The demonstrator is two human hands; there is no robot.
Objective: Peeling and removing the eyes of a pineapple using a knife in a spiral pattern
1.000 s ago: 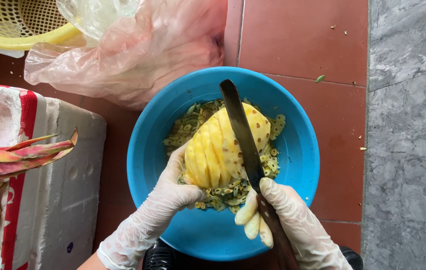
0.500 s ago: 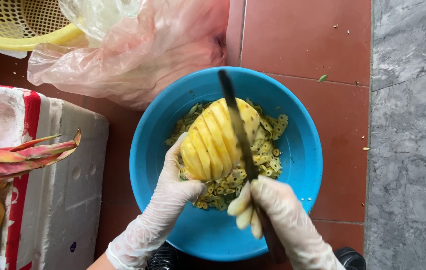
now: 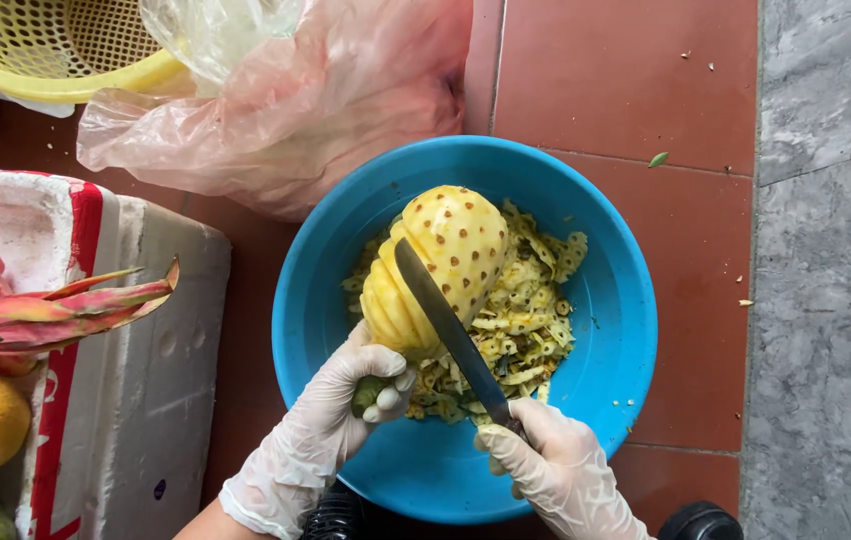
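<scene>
The left hand (image 3: 340, 420), in a thin disposable glove, is closed around the lower stem end of a peeled pineapple (image 3: 440, 265), fingers curled tight and gripping it from below. The pineapple is held above the middle of a blue plastic basin (image 3: 615, 330), tilted with its rounded top toward the far rim.

The right hand (image 3: 560, 470), also gloved, is clenched on the handle of a long dark knife (image 3: 450, 330). The blade lies diagonally across the near left flank of the fruit, tip pointing to the basin's far left.

Change from the two earlier views: the pineapple has been rotated. The grooved side previously faced up; it now lies to the left, and a face dotted with uncut brown eyes is uppermost. The blade, formerly laid lengthwise over the fruit toward the far rim, now sits lower, at the boundary between the grooved and dotted areas. Judgement: eye removal is partly complete, and a fresh uncut section has been presented to the knife.

Trimmings (image 3: 525, 320) cover the basin floor under and right of the fruit.

Surroundings:
- Pink plastic bag (image 3: 295, 110), touching the basin's far left rim.
- Yellow basket (image 3: 45, 50), far left corner of the tiled floor (image 3: 625, 80).
- White foam box (image 3: 145, 380), left, carrying a dragon fruit (image 3: 25, 315).
</scene>
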